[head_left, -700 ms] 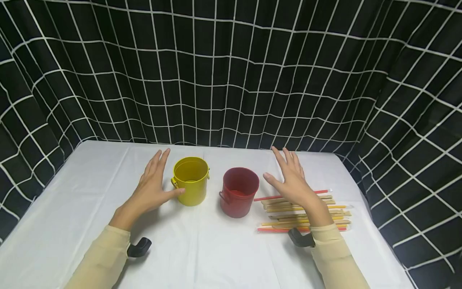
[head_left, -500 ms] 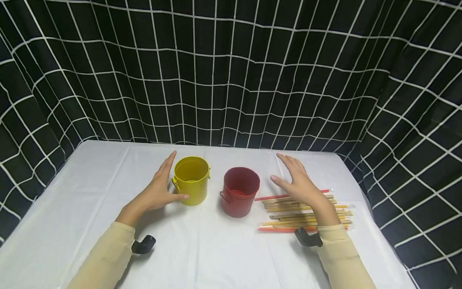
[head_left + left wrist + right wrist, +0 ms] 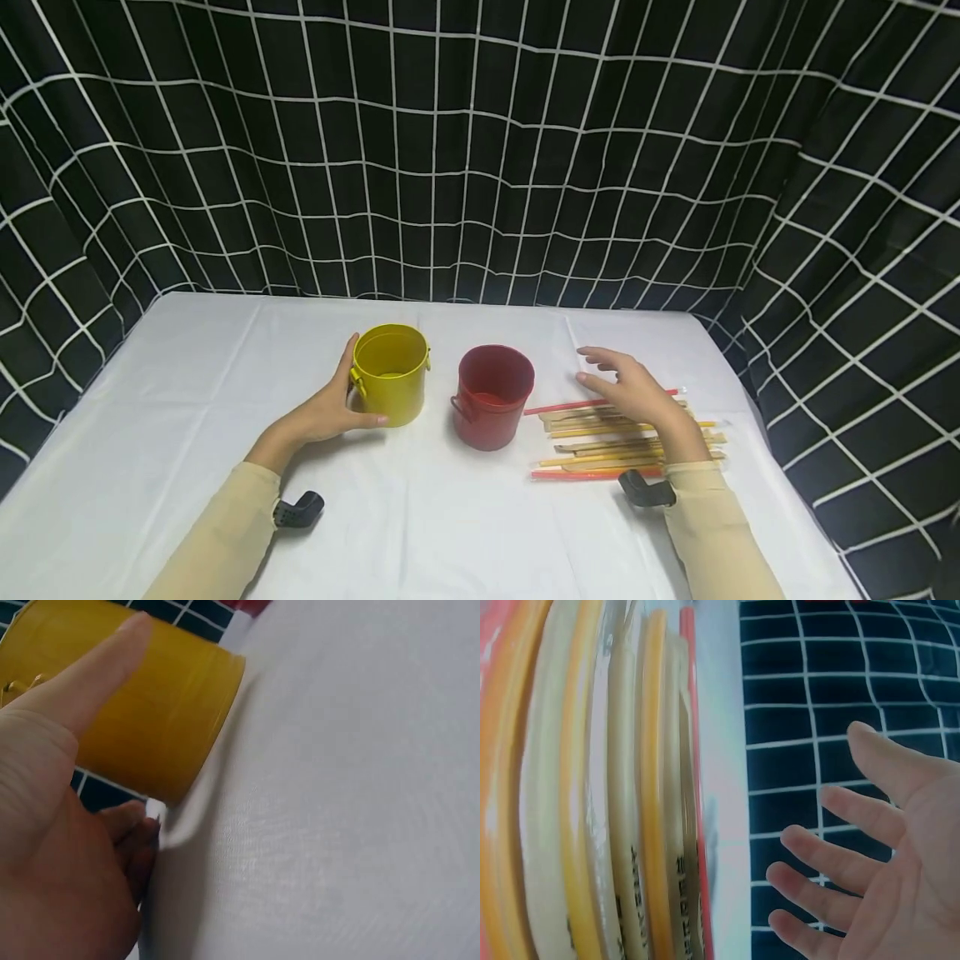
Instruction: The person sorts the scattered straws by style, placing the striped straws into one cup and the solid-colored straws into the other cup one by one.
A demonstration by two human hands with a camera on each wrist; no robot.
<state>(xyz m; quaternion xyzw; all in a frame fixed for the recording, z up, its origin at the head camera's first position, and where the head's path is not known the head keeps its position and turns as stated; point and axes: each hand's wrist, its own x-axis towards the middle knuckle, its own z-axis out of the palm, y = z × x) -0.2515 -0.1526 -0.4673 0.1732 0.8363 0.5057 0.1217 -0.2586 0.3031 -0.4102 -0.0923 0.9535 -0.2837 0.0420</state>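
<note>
My left hand (image 3: 318, 414) is at the left side of a yellow metal bucket (image 3: 401, 402), thumb across its front and fingers along its far left side. In the left wrist view the straight thumb (image 3: 97, 675) overlaps the bucket wall; I cannot tell how firmly it touches. A red bucket (image 3: 491, 423) stands upright to the right. Over the far part of a row of wrapped sticks hovers my right hand (image 3: 633, 393), fingers loosely bent, holding nothing. The row mixes yellow straws (image 3: 654, 787), a red straw (image 3: 691, 697) and tan paper-wrapped sticks (image 3: 544, 780) with dark print.
A white cloth (image 3: 465, 533) covers the table. Black curtains with a white grid (image 3: 450, 150) hang behind it and along both sides. Each wrist wears a black camera mount (image 3: 298, 510).
My left hand has moved right, closer in around the yellow bucket. The right hand has lowered and drawn slightly back to the right, its fingers bending more. The buckets stay put.
</note>
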